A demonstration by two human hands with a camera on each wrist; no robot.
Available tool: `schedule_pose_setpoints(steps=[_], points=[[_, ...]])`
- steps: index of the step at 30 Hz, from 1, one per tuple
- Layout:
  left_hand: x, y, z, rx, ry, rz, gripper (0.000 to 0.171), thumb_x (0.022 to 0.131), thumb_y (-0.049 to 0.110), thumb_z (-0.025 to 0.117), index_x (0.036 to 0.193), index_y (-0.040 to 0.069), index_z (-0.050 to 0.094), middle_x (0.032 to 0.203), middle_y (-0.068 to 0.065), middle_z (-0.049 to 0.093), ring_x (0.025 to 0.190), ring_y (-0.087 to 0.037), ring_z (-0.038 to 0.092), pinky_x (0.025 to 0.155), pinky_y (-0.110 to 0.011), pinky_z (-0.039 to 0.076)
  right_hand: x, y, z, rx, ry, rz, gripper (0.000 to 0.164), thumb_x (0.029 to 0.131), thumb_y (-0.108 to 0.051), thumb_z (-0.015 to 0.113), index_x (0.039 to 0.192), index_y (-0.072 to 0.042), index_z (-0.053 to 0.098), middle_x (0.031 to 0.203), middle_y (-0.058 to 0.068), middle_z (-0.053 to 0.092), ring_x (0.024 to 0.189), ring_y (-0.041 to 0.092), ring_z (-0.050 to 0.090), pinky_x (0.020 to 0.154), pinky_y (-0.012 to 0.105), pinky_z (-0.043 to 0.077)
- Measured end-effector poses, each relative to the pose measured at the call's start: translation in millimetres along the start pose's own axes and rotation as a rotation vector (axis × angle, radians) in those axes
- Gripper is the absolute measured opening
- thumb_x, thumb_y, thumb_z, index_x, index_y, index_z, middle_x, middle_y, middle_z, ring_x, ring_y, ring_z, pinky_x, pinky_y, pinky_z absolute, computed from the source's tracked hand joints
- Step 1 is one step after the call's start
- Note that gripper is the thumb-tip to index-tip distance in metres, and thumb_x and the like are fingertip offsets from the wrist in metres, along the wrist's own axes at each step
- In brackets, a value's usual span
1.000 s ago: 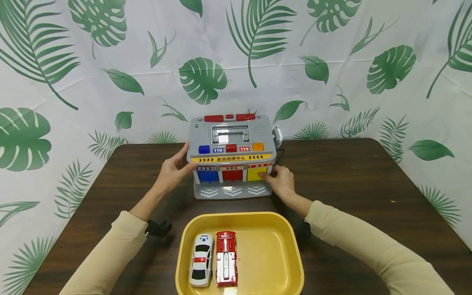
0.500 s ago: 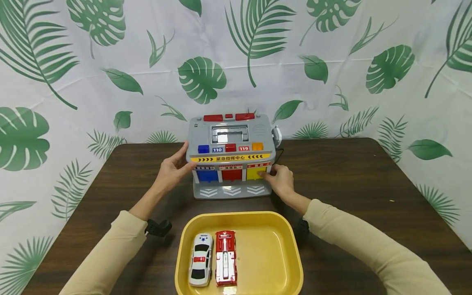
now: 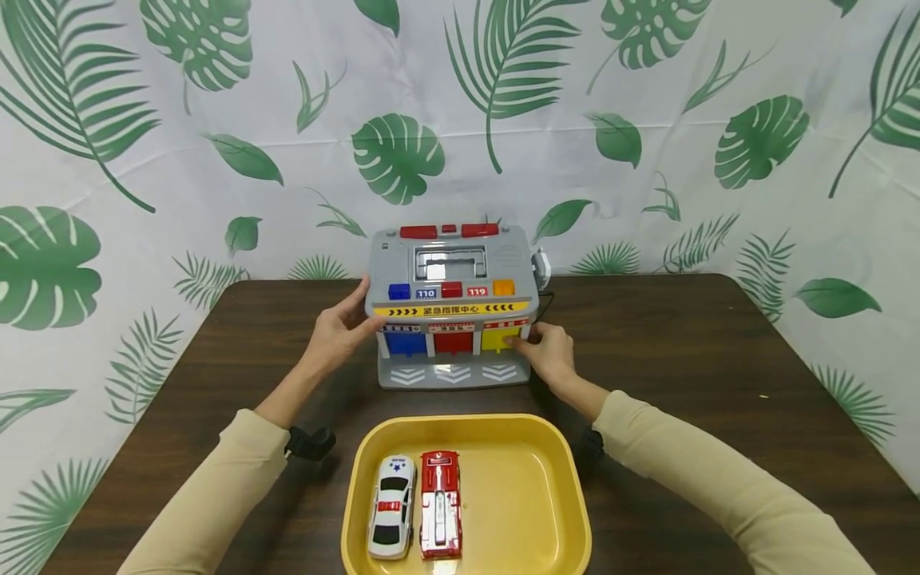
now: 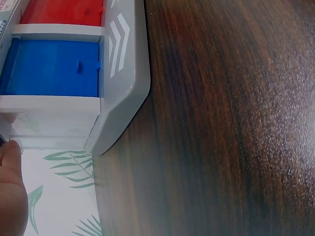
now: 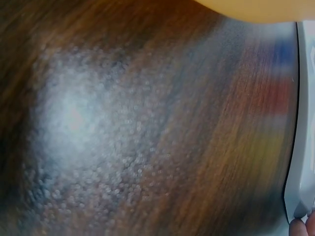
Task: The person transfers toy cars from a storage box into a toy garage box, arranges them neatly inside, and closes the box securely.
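Note:
A grey toy emergency-station garage (image 3: pixel 388 255) stands upright on the dark table, with blue (image 3: pixel 406 343), red (image 3: pixel 453 343) and yellow (image 3: pixel 496 339) doors along its front. My left hand (image 3: pixel 336 334) holds its left end, thumb at the front corner and fingers along the side. At the other end my right hand (image 3: pixel 552 355) grips the lower right corner, its thumb on the yellow door. In the left wrist view the blue door (image 4: pixel 54 66) is down and part of my hand (image 4: pixel 12 196) shows. Only fingertips (image 5: pixel 297 227) beside the grey base appear in the right wrist view.
In front of the garage sits a yellow tray (image 3: pixel 513 495). A white toy police car (image 3: pixel 391 507) and a red-and-white toy fire truck (image 3: pixel 441 503) lie in its left half. A leaf-print cloth (image 3: pixel 287 160) hangs behind the wood-grain table (image 3: pixel 683 343).

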State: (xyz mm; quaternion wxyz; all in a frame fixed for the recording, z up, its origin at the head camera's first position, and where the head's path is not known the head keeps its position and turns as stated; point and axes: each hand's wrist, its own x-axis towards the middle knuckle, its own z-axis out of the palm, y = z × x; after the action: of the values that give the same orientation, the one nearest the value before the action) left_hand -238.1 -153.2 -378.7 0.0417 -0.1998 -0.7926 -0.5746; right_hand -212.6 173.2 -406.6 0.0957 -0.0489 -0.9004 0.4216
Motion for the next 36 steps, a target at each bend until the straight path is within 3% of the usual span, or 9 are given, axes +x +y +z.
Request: schedule_pose_setpoints(steps=[8,11,15,18,20,36], points=[[0.0,-1.8,1.4,0.000,0.009,0.002,0.071,0.089,0.018,0.065,0.148,0.013,0.025,0.146,-0.012,0.040,0.119,-0.029,0.054,0.094,-0.024,0.047,4,2,0,-0.005,-0.023,0.040,0.032,0.079,-0.027,0.076,0.091,0.001,0.067,0.088,0.015,0.068,0.075,0.021,0.057,0.060,0.024,0.045],[-2.9,10.2,2.3,0.011,0.005,-0.010,0.071,0.090,0.015,0.064,0.148,0.009,0.024,0.146,-0.015,0.040,0.117,-0.032,0.055,0.094,-0.027,0.047,4,3,0,-0.005,-0.026,0.043,0.032,0.079,-0.027,0.076,0.090,0.001,0.066,0.088,0.015,0.068,0.076,0.022,0.058,0.060,0.025,0.046],[-4.0,9.7,2.5,0.013,0.013,-0.015,0.070,0.090,0.015,0.064,0.148,0.009,0.025,0.146,-0.014,0.039,0.117,-0.031,0.055,0.093,-0.027,0.047,5,3,0,-0.005,-0.045,0.052,0.032,0.079,-0.027,0.076,0.092,0.000,0.065,0.091,0.015,0.068,0.078,0.022,0.058,0.063,0.028,0.048],[-1.8,-2.4,1.9,0.010,0.026,-0.002,0.071,0.089,0.019,0.065,0.148,0.013,0.027,0.146,-0.011,0.040,0.118,-0.029,0.055,0.093,-0.024,0.047,4,3,-2,0.010,-0.069,0.065,0.033,0.080,-0.027,0.076,0.095,0.001,0.065,0.094,0.015,0.068,0.080,0.023,0.058,0.066,0.029,0.049],[-1.6,-2.0,1.9,0.011,0.025,-0.003,0.071,0.089,0.019,0.065,0.148,0.013,0.026,0.147,-0.010,0.039,0.118,-0.029,0.055,0.093,-0.024,0.047,3,3,-4,0.023,-0.083,0.071,0.034,0.081,-0.027,0.075,0.097,0.001,0.065,0.095,0.015,0.067,0.081,0.023,0.058,0.068,0.029,0.050],[-1.1,-1.7,1.8,0.016,0.024,0.006,0.071,0.089,0.019,0.065,0.148,0.014,0.026,0.147,-0.011,0.040,0.117,-0.029,0.056,0.092,-0.023,0.047,-6,7,-25,0.141,-0.135,0.076,0.035,0.084,-0.023,0.072,0.110,0.000,0.064,0.094,0.012,0.060,0.083,0.020,0.051,0.064,0.017,0.045]])
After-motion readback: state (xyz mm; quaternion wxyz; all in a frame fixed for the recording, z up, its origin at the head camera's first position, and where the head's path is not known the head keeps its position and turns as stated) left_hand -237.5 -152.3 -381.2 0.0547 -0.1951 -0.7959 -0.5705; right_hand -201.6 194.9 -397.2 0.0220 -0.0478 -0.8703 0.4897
